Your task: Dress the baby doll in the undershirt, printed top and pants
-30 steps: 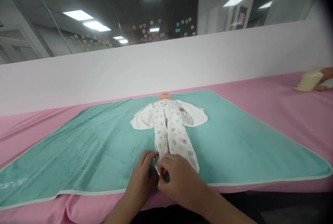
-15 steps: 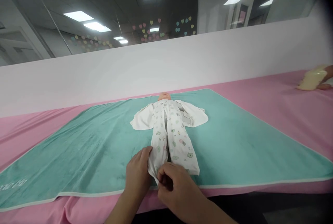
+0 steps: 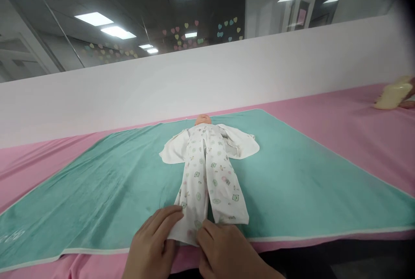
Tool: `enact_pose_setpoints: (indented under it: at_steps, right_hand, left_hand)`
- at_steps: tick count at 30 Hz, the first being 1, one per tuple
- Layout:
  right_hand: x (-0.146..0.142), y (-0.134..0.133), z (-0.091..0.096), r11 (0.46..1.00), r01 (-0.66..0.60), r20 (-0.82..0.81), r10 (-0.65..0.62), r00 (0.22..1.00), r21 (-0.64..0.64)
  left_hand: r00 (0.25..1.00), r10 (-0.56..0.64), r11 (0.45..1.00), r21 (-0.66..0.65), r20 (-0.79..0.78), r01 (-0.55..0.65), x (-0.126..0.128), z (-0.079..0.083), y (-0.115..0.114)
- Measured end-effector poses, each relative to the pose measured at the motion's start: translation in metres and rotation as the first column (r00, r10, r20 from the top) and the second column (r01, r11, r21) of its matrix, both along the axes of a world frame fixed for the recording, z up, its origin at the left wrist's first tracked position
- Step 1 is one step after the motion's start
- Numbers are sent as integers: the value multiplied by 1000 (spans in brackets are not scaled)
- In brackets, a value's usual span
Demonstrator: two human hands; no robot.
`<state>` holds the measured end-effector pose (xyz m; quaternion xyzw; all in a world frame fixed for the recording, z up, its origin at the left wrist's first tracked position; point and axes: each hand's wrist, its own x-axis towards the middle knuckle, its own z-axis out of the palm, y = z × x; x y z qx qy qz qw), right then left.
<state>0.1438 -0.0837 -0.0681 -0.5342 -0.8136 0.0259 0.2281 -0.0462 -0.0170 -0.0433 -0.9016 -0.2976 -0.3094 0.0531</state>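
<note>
Biggest first: pink table cover [image 3: 340, 140] spread end to end, backed by a plain white partition [image 3: 227, 71]. On top of that, a teal blanket [image 3: 97, 192], laid flat, white-trimmed edge running along the near side. Dead centre of it, a baby doll [image 3: 203, 119] on its back, head toward the partition, legs toward the camera. Dressed in a white top [image 3: 173, 151] flopped open to both sides and printed trousers [image 3: 210, 175] lying long down the legs, cuffs ending just short of the blanket's near edge. Way off at the right, some cream-coloured thing [image 3: 392, 95] on the pink, too close to the frame edge to identify.

Hands now. Left hand [image 3: 152, 244] wide and flat, fingers stretched across the cuff of the trouser leg on that side, pressing rather than gripping as far as visible. Right hand [image 3: 227, 253] just beside it, knuckles bent, fingertips at that same cuff's inner edge. Pinching or only touching? Can't tell from this angle.

Worry-wise, probably: tugging that one cuff harder than the other and ending up with twisted, uneven legs. Also dragging the doll down the blanket, or rucking up the teal under the palms, with so much loose fabric and nothing pinning the doll's upper half. Might even slide the waistband off the body.
</note>
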Motion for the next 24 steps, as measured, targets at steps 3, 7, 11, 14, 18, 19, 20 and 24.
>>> enact_pose_setpoints:
  at_steps: [3,7,11,14,18,19,20,24]
  right_hand:
    - [10,-5,15,992,-127,95,127,987,-6]
    - [29,-9,58,916,-379,-103,367,924,-132]
    - [65,34,83,975,-166,-352,106,930,-146]
    - [114,96,68,978,200,-454,-204,867,-58]
    - [184,154,20,600,799,-410,-723,555,23]
    - [197,160,10,527,849,-386,-791,474,-38]
    - [207,162,2,491,868,-372,-821,434,-71]
    - [223,160,-8,532,816,-368,-822,434,-226]
  left_hand:
    - [997,-53,996,-64,61,57,-11,20,3]
    - [987,104,970,-233,126,-72,-14,36,50]
    - [918,384,799,-536,103,-274,5,34,128]
    - [867,490,751,-547,86,-370,23,28,183]
    - [851,522,766,-473,62,-435,49,27,236]
    - [857,514,776,-447,40,-445,57,29,245]
    - [867,498,787,-425,7,-448,64,31,253]
    - [881,448,767,-442,-150,-465,93,43,279]
